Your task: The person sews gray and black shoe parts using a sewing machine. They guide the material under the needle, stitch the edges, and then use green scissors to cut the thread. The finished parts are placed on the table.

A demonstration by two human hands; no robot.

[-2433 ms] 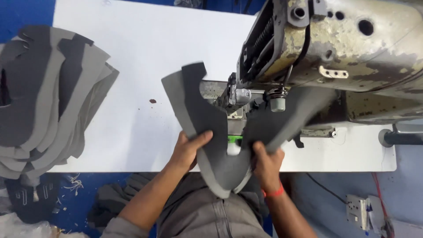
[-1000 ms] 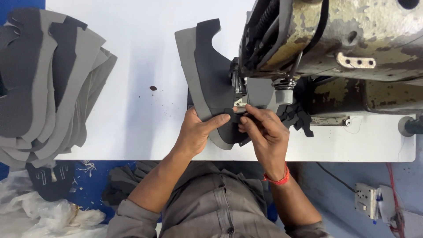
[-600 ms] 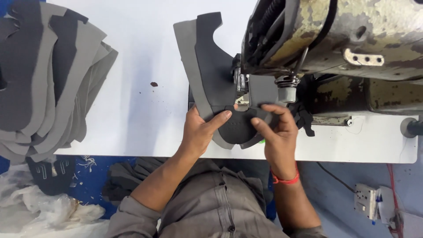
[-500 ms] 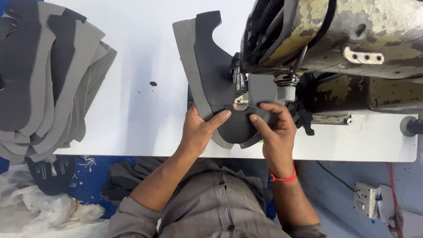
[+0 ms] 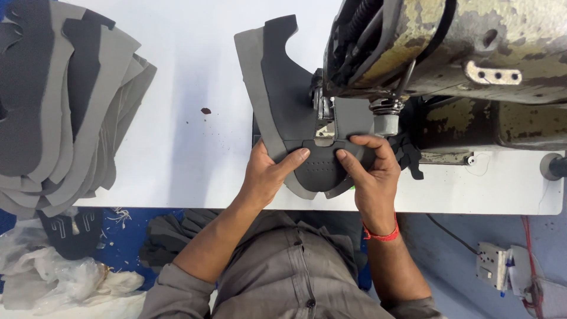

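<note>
Both hands sit on the workpiece at the near table edge; left hand (image 5: 267, 172) lies mostly flat, fingers extended, thumb tip pressing onto the dark perforated toe piece (image 5: 319, 168); right hand (image 5: 369, 171) is curled, fingertips pinning the same toe piece from the right side, thumb pointing left toward the other thumb; neither hand closes around anything, both just press down; I read the toe piece as lying on top of the grey shoe upper panel (image 5: 277, 88), which runs away from me across the white table (image 5: 189, 136) with its two-tone light/dark grey layers and a notched far end; workpiece sits directly under the head of the sewing machine (image 5: 449, 53), worn yellowish metal body; presser foot (image 5: 324, 130) is right at the far edge of the toe piece, between the two thumbs; cannot tell if the needle is down; red band (image 5: 381, 235) on the right wrist; stack of grey cut panels (image 5: 59, 100) at far left of the table, well apart from the hands.
</note>
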